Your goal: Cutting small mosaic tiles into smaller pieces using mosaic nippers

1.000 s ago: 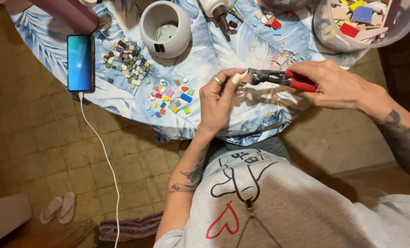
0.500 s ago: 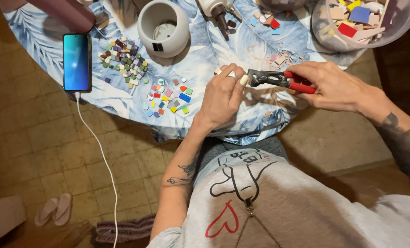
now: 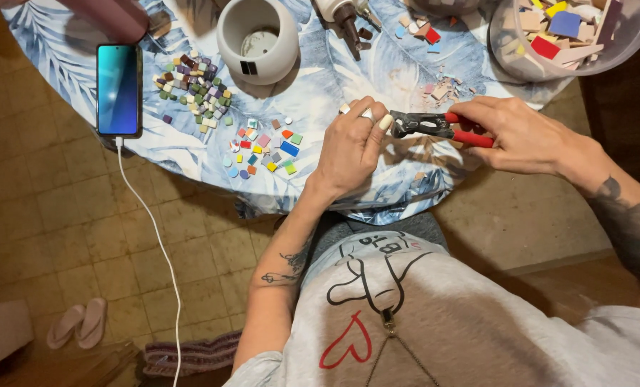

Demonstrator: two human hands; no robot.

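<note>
Left hand [image 3: 348, 152]: curled, fingertips pinching a small pale tile piece [image 3: 345, 109], held up to the nipper jaws
Right hand [image 3: 524, 132]: closed round the red handles of the tile nippers [image 3: 434, 126], squeezed near together
Step in hand: seemingly nipping the pale piece to shape, jaws right beside the pinched fingers
Next move calls for: likely a firm squeeze, piece kept steady, fingertips kept out of the bite
Just left of the fingers: loose bright tiles [image 3: 262, 147] on the leaf-print tablecloth [image 3: 320, 79]
Beyond the fingers: pinkish offcuts [image 3: 438, 89]
Further left: heap of dark mixed tiles [image 3: 194, 89]; phone [image 3: 118, 89] lit blue, white cable trailing down
Far side: white pot [image 3: 257, 39] with a small dark rectangular label; clear tub of big tile pieces [image 3: 563, 32]; no other packages or signs to tell
</note>
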